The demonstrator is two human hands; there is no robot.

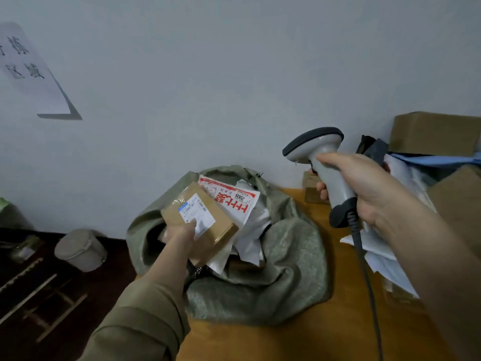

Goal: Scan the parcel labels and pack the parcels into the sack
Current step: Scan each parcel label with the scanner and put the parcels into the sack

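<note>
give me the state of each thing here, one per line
left hand: grips the brown box, held over the sack
brown box: sealed, label facing up
right hand: grips the scanner handle
scanner: raised, head aimed left toward the box, cord hanging down
sack: open mouth, parcels inside
red and white mailer: lying in the sack mouth, partly under the box
bucket: on the floor, lid on

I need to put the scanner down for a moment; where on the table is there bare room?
Bare table lies near the front edge, between the sack and the scanner cable. The right side is crowded with parcels.
</note>
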